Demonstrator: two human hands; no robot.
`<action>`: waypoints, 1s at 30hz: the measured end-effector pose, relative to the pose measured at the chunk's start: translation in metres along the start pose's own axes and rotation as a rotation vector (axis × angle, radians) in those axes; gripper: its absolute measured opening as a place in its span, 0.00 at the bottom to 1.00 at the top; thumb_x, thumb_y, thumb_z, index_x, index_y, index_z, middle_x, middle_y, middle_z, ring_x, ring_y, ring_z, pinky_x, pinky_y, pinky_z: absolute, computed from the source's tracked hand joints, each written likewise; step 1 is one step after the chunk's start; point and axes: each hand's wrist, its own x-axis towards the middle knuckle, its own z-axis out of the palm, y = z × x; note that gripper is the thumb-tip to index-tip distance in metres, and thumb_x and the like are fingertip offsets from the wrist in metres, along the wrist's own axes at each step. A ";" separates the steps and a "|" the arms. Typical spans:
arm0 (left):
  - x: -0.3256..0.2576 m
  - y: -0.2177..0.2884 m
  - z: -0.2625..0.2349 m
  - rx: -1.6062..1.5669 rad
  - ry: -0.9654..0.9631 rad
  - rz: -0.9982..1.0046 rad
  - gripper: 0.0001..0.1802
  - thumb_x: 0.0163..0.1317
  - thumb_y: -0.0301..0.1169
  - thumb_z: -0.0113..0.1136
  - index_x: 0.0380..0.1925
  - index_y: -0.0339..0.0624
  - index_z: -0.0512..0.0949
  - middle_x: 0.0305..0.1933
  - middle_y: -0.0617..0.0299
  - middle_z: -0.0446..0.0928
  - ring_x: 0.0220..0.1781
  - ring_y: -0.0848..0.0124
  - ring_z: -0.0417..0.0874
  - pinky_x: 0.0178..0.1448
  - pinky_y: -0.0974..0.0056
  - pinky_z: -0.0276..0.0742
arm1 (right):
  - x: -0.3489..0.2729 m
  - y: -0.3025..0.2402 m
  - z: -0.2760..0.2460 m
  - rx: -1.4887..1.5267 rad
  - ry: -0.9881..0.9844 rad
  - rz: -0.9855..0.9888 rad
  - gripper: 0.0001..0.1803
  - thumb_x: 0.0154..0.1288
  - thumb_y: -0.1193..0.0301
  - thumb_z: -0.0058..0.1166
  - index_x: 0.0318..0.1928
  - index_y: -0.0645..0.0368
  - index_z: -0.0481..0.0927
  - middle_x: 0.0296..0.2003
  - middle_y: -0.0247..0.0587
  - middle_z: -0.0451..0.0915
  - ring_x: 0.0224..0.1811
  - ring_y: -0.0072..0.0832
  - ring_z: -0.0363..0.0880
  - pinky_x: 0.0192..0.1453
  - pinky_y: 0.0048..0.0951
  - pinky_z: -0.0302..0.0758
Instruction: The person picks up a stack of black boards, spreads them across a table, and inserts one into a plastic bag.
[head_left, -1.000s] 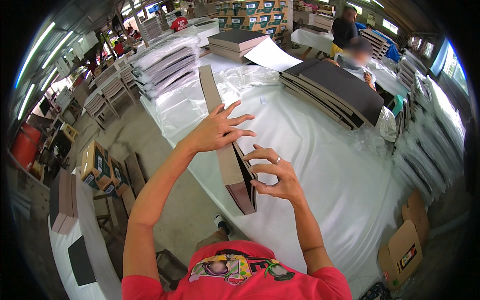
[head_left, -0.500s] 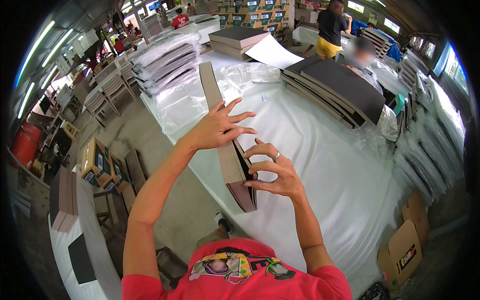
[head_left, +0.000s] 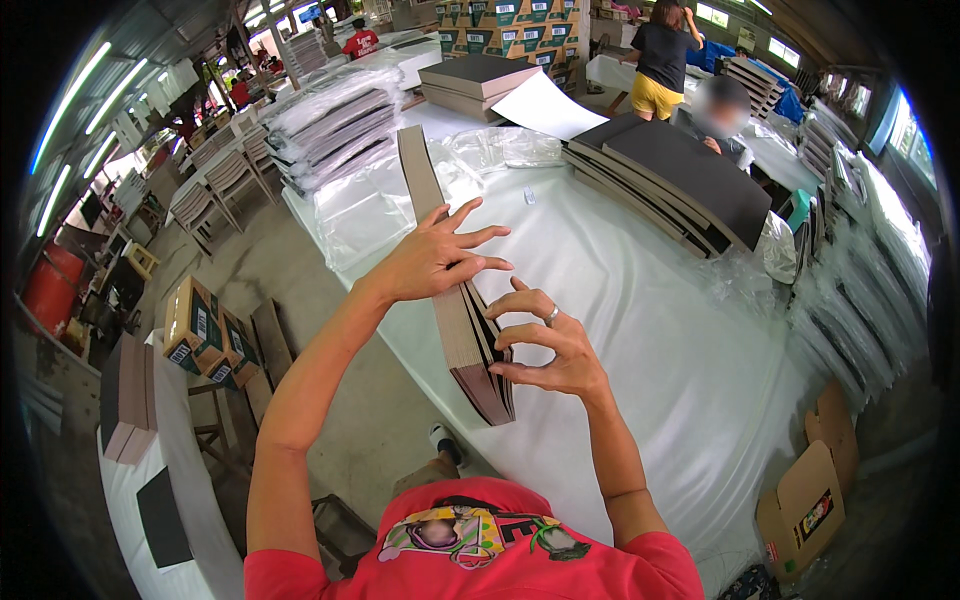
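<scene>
A long stack of grey-brown boards (head_left: 462, 345) with dark faces stands on edge on the white-covered table, running away from me. My left hand (head_left: 440, 255) lies across the top of the stack at its middle, fingers spread to the right. At the near right side, my right hand (head_left: 548, 345) has its fingers bent and apart. Its thumb and middle fingertips touch the dark face of the outer boards, and the index finger is raised off them. A narrow gap shows between boards near those fingertips. A ring sits on one right finger.
Dark-topped boards (head_left: 680, 175) lie piled at the far right, with another board pile (head_left: 478, 82) at the back. Plastic-wrapped stacks (head_left: 330, 125) stand far left and along the right. An opened cardboard box (head_left: 805, 505) sits lower right. Two people are beyond the table.
My hands stay nearly in place; the near boards shift very slightly at my right fingertips. Beyond the table, the person by the dark boards has raised their head and a hand now shows.
</scene>
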 end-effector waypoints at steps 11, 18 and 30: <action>-0.001 -0.002 -0.001 -0.022 -0.014 0.003 0.19 0.69 0.43 0.41 0.48 0.65 0.83 0.69 0.73 0.67 0.77 0.50 0.49 0.75 0.37 0.40 | 0.003 0.000 -0.003 -0.068 -0.053 -0.089 0.18 0.41 0.77 0.69 0.37 0.50 0.82 0.47 0.37 0.78 0.53 0.35 0.77 0.72 0.56 0.60; 0.000 -0.004 0.002 -0.017 -0.006 0.018 0.19 0.70 0.43 0.41 0.48 0.64 0.83 0.69 0.73 0.67 0.77 0.50 0.49 0.75 0.38 0.42 | 0.005 0.003 0.001 -0.028 -0.038 -0.055 0.16 0.42 0.65 0.74 0.34 0.50 0.82 0.44 0.33 0.77 0.50 0.33 0.76 0.73 0.52 0.58; -0.002 -0.004 0.002 -0.033 -0.014 -0.001 0.19 0.70 0.44 0.40 0.49 0.66 0.83 0.69 0.74 0.67 0.77 0.51 0.49 0.75 0.38 0.40 | 0.005 0.002 0.002 0.006 -0.006 -0.048 0.18 0.37 0.75 0.74 0.32 0.51 0.81 0.43 0.34 0.78 0.50 0.34 0.78 0.71 0.57 0.60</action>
